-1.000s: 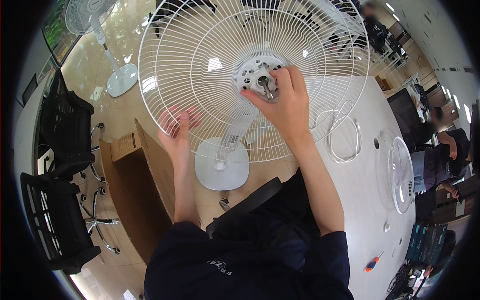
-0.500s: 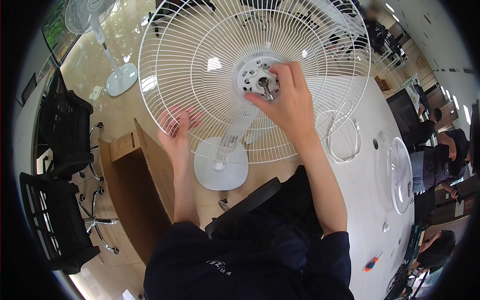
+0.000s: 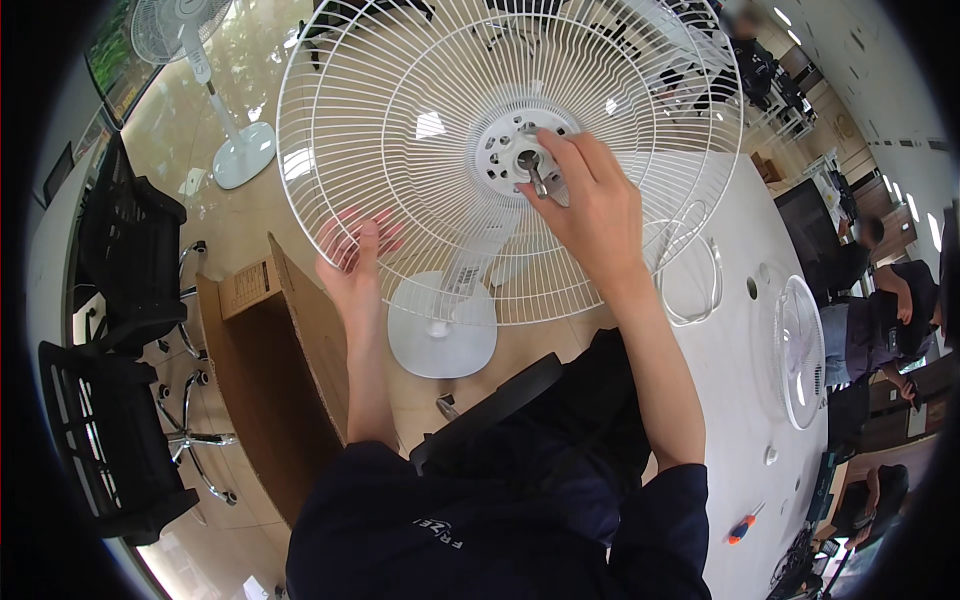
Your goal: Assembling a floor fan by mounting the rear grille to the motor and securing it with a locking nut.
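Observation:
A round white wire fan grille [image 3: 400, 170] stands in front of me, mounted at the hub of a pedestal fan whose pale base [image 3: 440, 352] rests on the floor. My left hand [image 3: 352, 255] grips its lower left rim, thumb in front and fingers showing through the wires behind. At the centre, a metal shaft [image 3: 539, 184] sticks out through a white plastic nut [image 3: 525, 158]. My right hand [image 3: 590, 195] has thumb and fingers curled around the nut's right side, partly covering it.
An open cardboard box [image 3: 270, 370] stands at the left, near black chairs [image 3: 120, 430]. Another assembled fan [image 3: 240, 150] is at the far left. On the white table [image 3: 690, 420] at the right lie a second grille [image 3: 800, 350], a white cable [image 3: 715, 285] and a screwdriver [image 3: 742, 528].
My right hand has turned and shifted slightly right, its thumb moving from the nut's lower left to beneath it. The left hand and the grille keep their place.

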The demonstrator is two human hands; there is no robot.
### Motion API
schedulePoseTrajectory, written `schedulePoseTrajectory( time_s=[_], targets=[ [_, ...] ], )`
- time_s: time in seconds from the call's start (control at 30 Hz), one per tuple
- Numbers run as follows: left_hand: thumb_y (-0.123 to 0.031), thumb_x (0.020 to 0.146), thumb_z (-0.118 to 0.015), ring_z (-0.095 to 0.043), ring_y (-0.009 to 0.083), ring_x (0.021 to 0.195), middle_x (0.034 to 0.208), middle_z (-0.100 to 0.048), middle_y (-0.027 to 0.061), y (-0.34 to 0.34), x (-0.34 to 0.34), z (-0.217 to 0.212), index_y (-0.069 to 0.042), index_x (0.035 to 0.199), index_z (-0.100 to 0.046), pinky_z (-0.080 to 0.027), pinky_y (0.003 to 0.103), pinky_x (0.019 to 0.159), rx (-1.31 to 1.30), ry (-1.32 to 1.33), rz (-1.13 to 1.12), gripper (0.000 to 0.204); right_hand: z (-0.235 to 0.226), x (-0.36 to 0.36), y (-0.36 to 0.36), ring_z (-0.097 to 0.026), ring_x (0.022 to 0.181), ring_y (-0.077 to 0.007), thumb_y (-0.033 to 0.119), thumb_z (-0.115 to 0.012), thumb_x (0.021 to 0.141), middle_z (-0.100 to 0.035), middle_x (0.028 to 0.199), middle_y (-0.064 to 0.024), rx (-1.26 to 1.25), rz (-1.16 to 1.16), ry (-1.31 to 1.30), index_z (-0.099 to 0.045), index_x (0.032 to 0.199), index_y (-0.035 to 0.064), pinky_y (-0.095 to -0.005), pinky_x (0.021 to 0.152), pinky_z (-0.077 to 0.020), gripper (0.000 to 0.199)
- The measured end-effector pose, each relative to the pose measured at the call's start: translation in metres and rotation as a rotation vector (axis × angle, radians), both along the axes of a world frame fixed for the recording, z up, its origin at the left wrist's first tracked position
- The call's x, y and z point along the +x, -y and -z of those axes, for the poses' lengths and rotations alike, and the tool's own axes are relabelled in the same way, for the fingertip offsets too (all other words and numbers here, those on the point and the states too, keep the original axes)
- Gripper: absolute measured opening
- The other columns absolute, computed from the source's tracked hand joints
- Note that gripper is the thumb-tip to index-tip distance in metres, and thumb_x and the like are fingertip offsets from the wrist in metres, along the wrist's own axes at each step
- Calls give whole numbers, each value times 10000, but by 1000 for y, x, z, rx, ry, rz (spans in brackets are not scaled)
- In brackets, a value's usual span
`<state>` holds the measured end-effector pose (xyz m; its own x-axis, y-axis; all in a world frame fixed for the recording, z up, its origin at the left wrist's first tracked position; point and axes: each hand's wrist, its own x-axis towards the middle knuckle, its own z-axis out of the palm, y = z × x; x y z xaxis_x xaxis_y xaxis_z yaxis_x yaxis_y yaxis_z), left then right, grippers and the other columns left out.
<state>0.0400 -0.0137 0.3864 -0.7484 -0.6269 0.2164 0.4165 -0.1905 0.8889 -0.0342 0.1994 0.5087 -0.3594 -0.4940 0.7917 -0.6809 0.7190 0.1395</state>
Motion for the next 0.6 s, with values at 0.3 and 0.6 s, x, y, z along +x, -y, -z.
schedulePoseTrajectory(
  time_s=[0.3,0.6],
  targets=[
    [-141,940,-626,-698,252,837,1000,-676,202,2,3,3,53,1212,-499,-595,345,701,7,21,3,358,-16,23,6,-577,768,-199,290,-881,557,-592,937,-61,-18,94,80,-633,1008,55,-296,621,-476,566],
    [-138,944,-619,-697,249,836,997,-676,205,0,2,2,58,1208,-496,-596,347,703,-6,8,15,351,7,2,1,-590,696,-209,227,-868,583,-604,797,-46,-45,17,118,-588,892,47,-314,598,-453,455]
  ],
)
